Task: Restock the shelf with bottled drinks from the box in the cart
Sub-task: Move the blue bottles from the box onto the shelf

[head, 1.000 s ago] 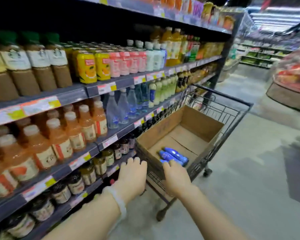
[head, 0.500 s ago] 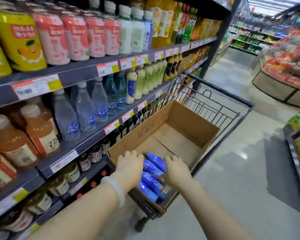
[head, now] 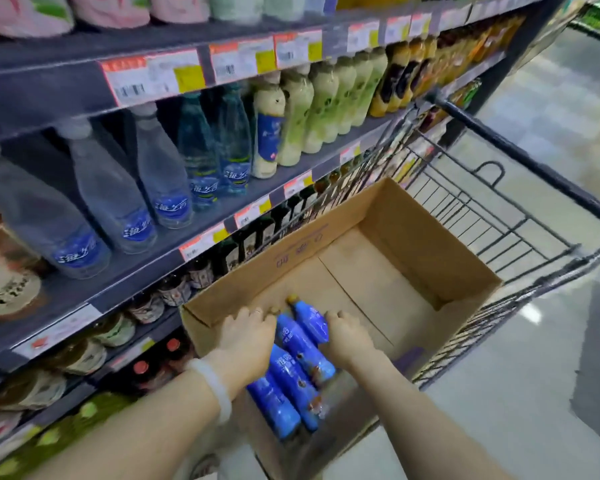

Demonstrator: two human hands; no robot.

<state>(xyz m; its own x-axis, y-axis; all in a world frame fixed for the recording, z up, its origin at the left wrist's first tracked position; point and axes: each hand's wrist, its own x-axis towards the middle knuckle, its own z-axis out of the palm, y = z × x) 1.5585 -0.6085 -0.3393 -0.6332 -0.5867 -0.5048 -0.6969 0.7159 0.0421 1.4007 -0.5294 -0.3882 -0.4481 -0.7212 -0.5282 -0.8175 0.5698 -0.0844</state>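
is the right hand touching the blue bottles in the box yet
Touching. The head view shows the right hand with its fingers curled onto the uppermost of the blue bottles in the cardboard box, no gap between them.

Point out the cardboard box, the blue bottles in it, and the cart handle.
cardboard box (head: 426, 220): head view, far inner wall.
blue bottles (head: 300, 344): head view, label of one lying bottle.
cart handle (head: 520, 157): head view, middle of the bar.

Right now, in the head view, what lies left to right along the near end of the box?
Left hand with a white bangle → blue-labelled drink bottles lying in the brown cardboard box → right hand → black wire cart side.
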